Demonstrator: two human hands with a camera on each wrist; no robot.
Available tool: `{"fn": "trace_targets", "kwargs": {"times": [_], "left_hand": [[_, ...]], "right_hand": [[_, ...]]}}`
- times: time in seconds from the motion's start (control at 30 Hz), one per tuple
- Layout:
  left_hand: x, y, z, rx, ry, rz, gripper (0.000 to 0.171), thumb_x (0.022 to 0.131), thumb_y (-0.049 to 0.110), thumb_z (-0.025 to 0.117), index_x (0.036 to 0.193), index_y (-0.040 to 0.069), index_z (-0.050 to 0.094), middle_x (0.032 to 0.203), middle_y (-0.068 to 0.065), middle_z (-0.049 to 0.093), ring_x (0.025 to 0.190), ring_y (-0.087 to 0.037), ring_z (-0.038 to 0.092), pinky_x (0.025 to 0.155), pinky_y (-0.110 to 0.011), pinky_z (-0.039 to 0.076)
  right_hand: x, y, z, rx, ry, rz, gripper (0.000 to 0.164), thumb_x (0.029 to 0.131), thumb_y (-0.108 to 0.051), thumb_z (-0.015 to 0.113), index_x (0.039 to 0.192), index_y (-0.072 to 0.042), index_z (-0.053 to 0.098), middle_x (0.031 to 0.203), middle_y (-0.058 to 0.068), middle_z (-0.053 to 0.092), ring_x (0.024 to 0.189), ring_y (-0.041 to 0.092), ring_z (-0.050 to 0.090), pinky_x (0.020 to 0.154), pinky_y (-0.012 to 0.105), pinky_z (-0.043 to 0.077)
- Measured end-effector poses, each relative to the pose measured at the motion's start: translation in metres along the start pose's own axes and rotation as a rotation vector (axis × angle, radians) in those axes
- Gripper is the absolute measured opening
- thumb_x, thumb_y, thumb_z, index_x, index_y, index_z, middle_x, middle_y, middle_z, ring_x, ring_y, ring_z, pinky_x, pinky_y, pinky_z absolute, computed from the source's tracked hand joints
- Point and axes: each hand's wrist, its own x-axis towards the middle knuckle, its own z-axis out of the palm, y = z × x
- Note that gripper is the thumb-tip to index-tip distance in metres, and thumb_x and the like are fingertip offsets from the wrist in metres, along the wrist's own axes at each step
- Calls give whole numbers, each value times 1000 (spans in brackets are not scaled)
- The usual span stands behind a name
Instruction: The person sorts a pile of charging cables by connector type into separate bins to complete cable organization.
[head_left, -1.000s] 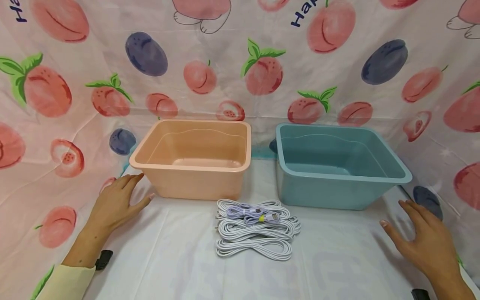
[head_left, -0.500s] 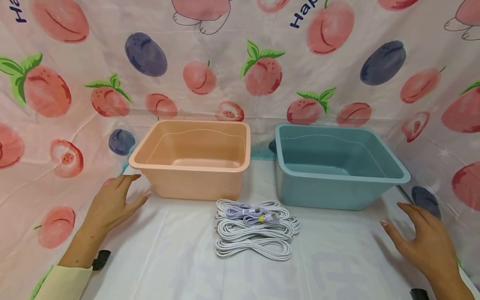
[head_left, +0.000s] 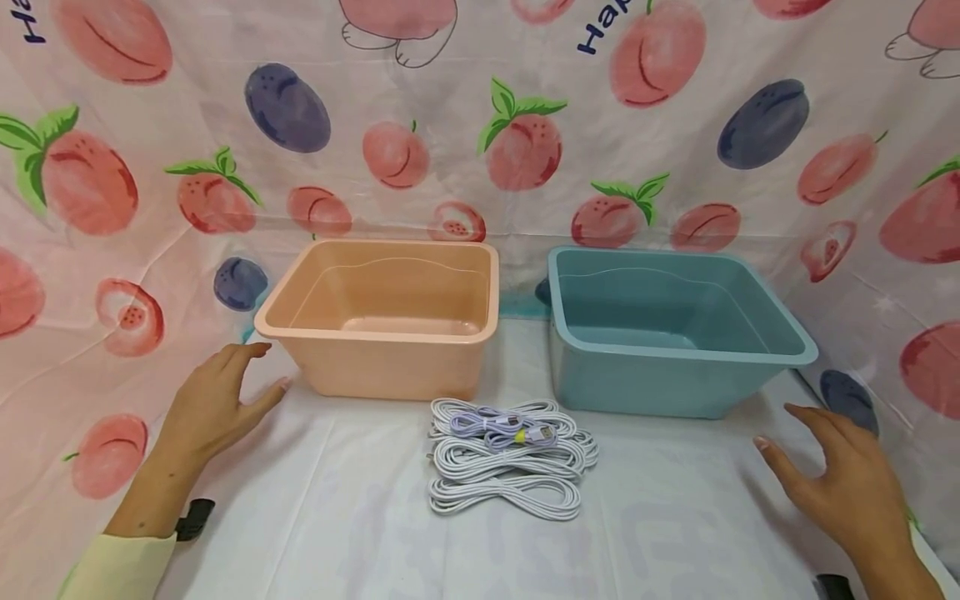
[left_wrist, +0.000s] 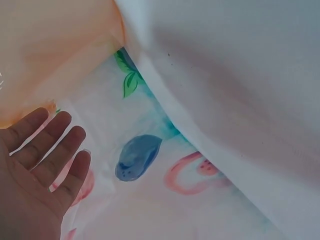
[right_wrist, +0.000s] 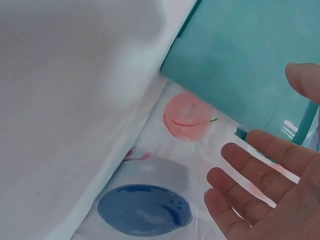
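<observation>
Several bundles of white cable [head_left: 510, 492] lie stacked on the white table cover, with small pale-purple USB cables [head_left: 502, 427] on top, one bearing a yellow tag. Behind them, to the left, stands a peach-coloured plastic bin [head_left: 390, 367]; a blue-green bin [head_left: 667, 383] stands to the right. My left hand [head_left: 210, 408] hovers left of the peach bin, fingers apart and holding nothing. On the other side, my right hand [head_left: 847, 483] is held near the blue-green bin's front right corner, its fingers relaxed around nothing. Both palms face inward, as the wrist views show.
A fruit-printed cloth [head_left: 435, 100] hangs behind both bins and down the sides. The white table cover [head_left: 360, 508] stretches in front. Dark straps [head_left: 195, 518] sit at both wrists.
My left hand has drifted slightly left, away from the peach bin. The right hand has barely shifted. Bins and cables stay in place, while the head view has turned a little.
</observation>
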Motion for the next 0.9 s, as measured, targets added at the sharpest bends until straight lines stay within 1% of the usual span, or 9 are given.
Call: {"fn": "trace_targets", "kwargs": {"times": [0.1,0.2,0.27,0.37,0.43,0.5,0.67,0.8,0.9], "left_hand": [[0,0,-3,0,6,-2,65,94,42,78,140,0,57,131,-26,63,117,-51,60,97,-73,48],[0,0,-5,-5,25,11,63,94,39,78,139,0,57,131,-25,64,118,-50,61,98,-72,48],[1,0,-7,-13,44,26,62,93,37,80,137,0,58,130,-24,64,117,-49,61,97,-70,49],[1,0,-9,-22,71,46,62,91,35,82,136,-1,59,129,-24,65,117,-48,62,97,-70,49],[1,0,-10,-29,91,56,62,90,34,82,135,-1,60,128,-24,65,117,-48,62,96,-69,49],[1,0,-11,-35,106,62,62,89,33,83,136,-1,60,129,-23,65,118,-47,61,97,-68,48],[2,1,-14,-54,129,63,61,89,31,83,136,0,60,129,-21,65,119,-44,60,95,-65,47],[4,4,-16,-41,140,68,60,88,32,83,135,1,61,128,-20,65,114,-44,61,92,-64,49],[5,6,-19,-17,151,70,60,87,32,83,135,2,62,127,-21,65,104,-43,62,85,-65,50]], "right_hand": [[0,-4,0,2,-14,-5,69,88,-35,85,137,7,61,133,38,57,122,61,49,108,79,34],[0,-8,0,35,20,-48,66,85,-31,87,134,6,64,130,37,61,119,60,52,101,79,38],[0,-9,0,57,42,-75,65,83,-29,89,133,6,65,129,36,62,117,59,54,99,78,40],[0,-14,0,77,51,-98,65,82,-29,90,132,4,66,128,33,63,116,58,55,97,78,41],[-1,-18,0,82,40,-103,66,81,-29,91,133,4,66,128,32,64,118,57,55,97,78,41],[-1,-24,0,70,11,-95,67,83,-31,90,135,3,65,130,32,63,120,56,53,99,79,40],[-1,-38,-3,89,-23,-126,65,84,-32,90,135,1,65,130,31,63,119,54,53,97,77,41],[-1,-50,-3,108,-32,-159,64,83,-32,91,134,-1,66,131,29,63,121,53,53,98,77,41],[-1,-58,-4,116,-17,-198,64,81,-29,92,132,-1,66,131,27,63,121,51,54,98,77,42]]}}
